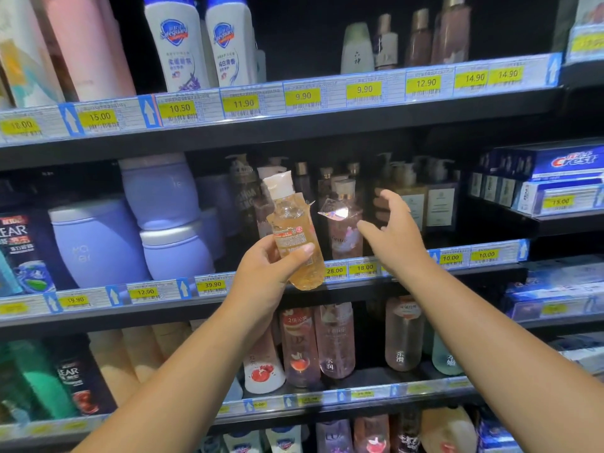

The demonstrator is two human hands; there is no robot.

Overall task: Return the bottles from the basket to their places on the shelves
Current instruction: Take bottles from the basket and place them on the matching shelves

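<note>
My left hand (268, 266) grips a small clear bottle of amber liquid (294, 237) with a white cap, tilted slightly left, held up in front of the middle shelf (228, 302). A loose bit of clear plastic wrap sticks out beside the bottle. My right hand (395, 233) reaches forward with fingers spread and relaxed, among the pump bottles (408, 194) standing on the middle shelf, holding nothing. A pink bottle (343, 223) stands on the shelf just left of that hand. No basket is in view.
Purple tubs (157, 191) fill the middle shelf's left. White Safeguard bottles (176, 44) stand on the upper shelf (294, 119). Pink and frosted bottles (333, 341) line the lower shelf. Crest toothpaste boxes (555, 165) sit on the right-hand unit. Price tags run along every shelf edge.
</note>
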